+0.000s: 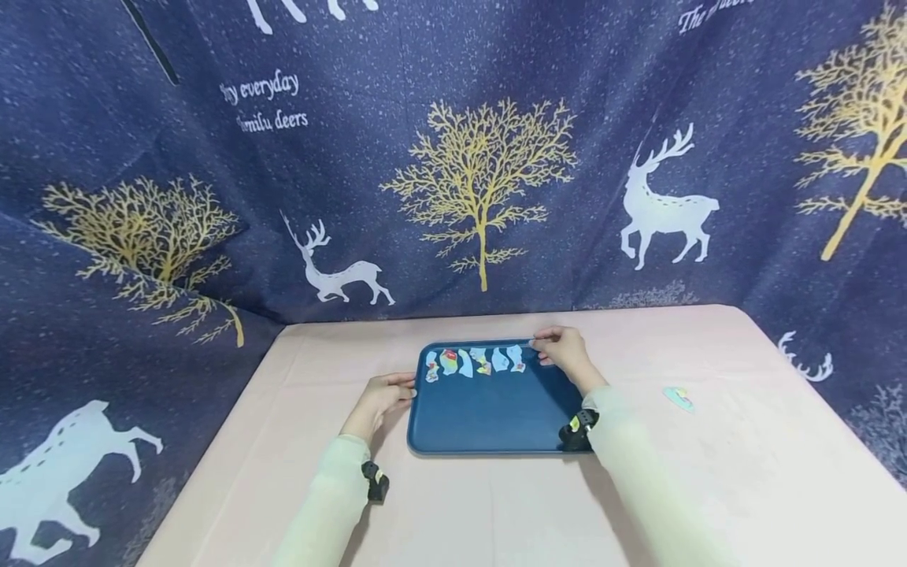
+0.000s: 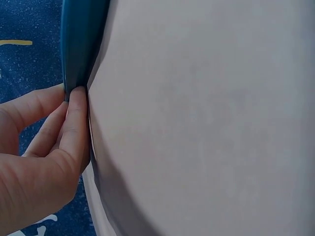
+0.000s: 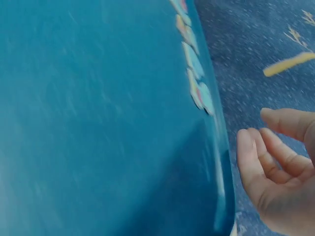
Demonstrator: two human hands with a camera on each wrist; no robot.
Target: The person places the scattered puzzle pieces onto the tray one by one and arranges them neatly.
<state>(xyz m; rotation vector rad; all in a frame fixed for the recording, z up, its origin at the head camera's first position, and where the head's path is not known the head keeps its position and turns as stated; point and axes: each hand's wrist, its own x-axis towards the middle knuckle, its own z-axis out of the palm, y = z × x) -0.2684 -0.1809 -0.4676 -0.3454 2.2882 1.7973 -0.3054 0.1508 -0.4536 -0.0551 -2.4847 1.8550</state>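
A dark blue tray [image 1: 489, 417] lies on the table, with several colourful flat puzzle-like pieces [image 1: 465, 363] lined up along its far edge. At the tray's left side, my left hand [image 1: 383, 398] pinches the rim; in the left wrist view the fingers and thumb of this left hand [image 2: 54, 142] meet at the tray edge [image 2: 83, 44]. My right hand [image 1: 564, 352] is over the far right part of the tray. Seen from the right wrist, the right hand [image 3: 280, 162] has a gap between thumb and fingers, holds nothing, and is beside the rim.
One loose light-blue piece [image 1: 679, 398] lies on the pink tablecloth [image 1: 708, 472] to the right of the tray. A dark blue curtain [image 1: 340, 173] printed with deer and trees hangs behind the table.
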